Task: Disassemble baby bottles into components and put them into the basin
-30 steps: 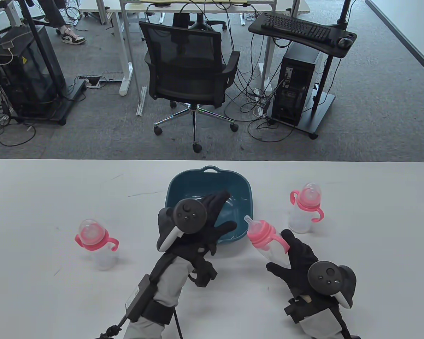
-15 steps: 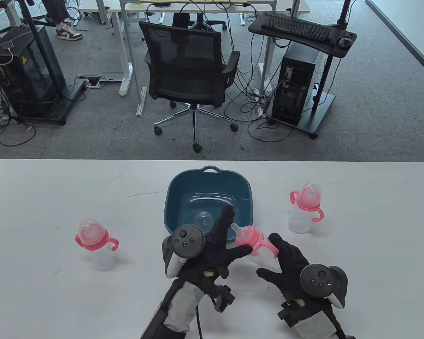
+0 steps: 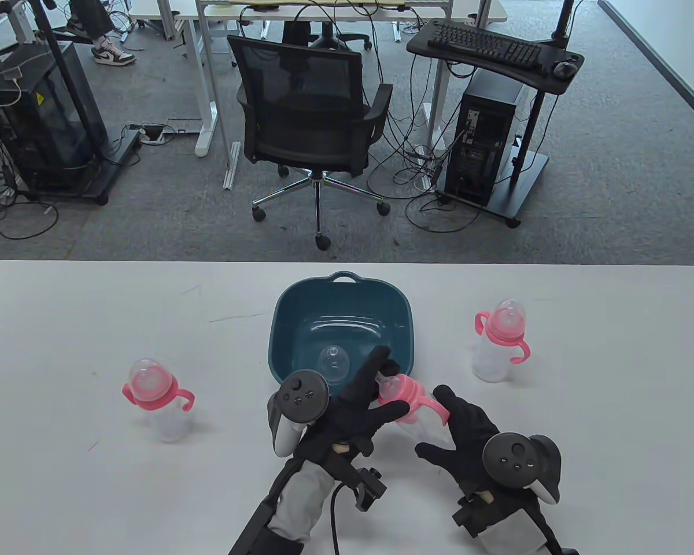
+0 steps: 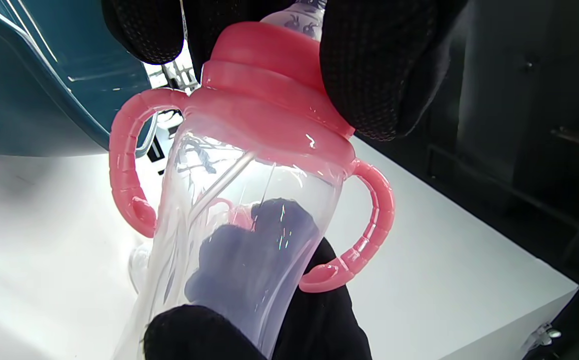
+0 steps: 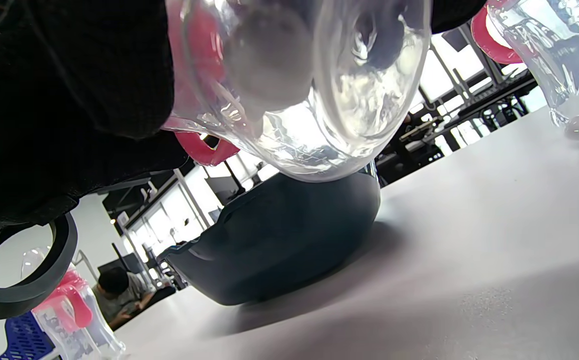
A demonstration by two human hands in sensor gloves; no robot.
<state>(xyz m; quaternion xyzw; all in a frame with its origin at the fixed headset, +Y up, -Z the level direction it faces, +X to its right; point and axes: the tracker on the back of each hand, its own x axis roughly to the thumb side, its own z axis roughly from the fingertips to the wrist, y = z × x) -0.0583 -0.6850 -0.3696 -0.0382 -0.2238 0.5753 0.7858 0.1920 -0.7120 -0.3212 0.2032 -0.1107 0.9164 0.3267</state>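
A clear baby bottle (image 3: 408, 407) with a pink handled collar (image 4: 274, 105) is held tilted just in front of the teal basin (image 3: 283, 324). My right hand (image 3: 434, 422) grips its clear body from below; its fingers show through the plastic in the left wrist view. My left hand (image 3: 390, 384) pinches the pink collar near the nipple, its fingers (image 4: 369, 65) curled over the top. A clear dome cap (image 3: 331, 361) lies inside the basin. In the right wrist view the bottle's base (image 5: 309, 100) fills the top, above the basin (image 5: 279, 235).
Two more capped pink-handled bottles stand upright: one at the left (image 3: 153, 399), one at the right (image 3: 500, 341), also seen in the right wrist view (image 5: 544, 45). Beyond the table's far edge stands an office chair (image 3: 309, 121).
My left hand came back out of the basin, where the clear cap now shows, and took hold of the bottle's collar. My right hand shifted the bottle left and nearer.
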